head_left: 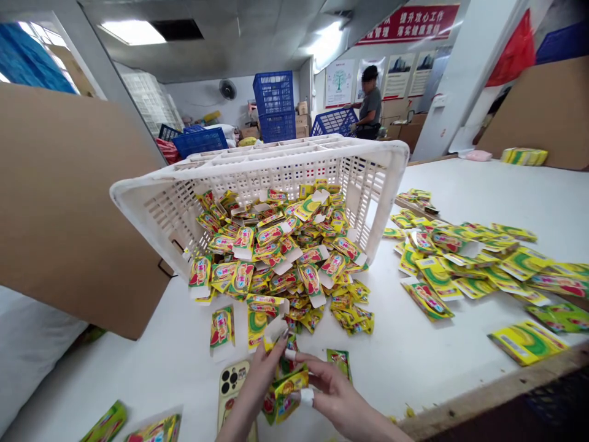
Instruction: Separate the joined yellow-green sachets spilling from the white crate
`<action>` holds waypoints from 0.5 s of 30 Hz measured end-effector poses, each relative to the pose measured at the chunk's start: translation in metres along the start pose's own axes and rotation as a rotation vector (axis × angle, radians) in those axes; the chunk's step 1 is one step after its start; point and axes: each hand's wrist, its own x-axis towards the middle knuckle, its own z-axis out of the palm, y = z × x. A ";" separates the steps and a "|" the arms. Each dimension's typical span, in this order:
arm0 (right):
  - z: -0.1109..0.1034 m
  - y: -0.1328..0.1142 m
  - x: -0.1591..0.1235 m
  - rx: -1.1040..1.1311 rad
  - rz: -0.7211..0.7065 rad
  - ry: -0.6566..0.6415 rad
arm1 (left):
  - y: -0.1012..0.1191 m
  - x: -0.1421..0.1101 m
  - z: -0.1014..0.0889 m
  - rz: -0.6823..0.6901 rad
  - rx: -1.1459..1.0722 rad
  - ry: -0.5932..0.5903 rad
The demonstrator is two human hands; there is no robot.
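Note:
My left hand (257, 383) and my right hand (338, 399) meet at the bottom centre, both pinched on a small yellow-green paper box (285, 393) held between them. White tape wraps some fingertips of both hands. Just beyond them a white plastic crate (257, 169) lies tipped on its side, and a heap of flat yellow, green and red box blanks (285, 258) spills from it onto the white table (414, 362). A phone (231, 383) in a pale case lies under my left wrist.
More flat blanks (478, 264) are spread on the table to the right. A brown cardboard sheet (59, 209) stands at the left. Blue crates (274, 105) are stacked at the back, where another person (370, 104) stands.

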 end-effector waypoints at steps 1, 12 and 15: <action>-0.003 -0.007 -0.001 -0.025 -0.012 0.015 | 0.001 -0.003 -0.001 -0.010 -0.048 -0.003; -0.022 -0.072 0.013 -0.724 -0.386 -0.070 | 0.033 -0.056 0.023 -0.077 0.049 -0.307; -0.017 -0.083 0.001 -0.996 -0.237 -0.225 | 0.034 -0.062 0.027 -0.081 0.132 -0.347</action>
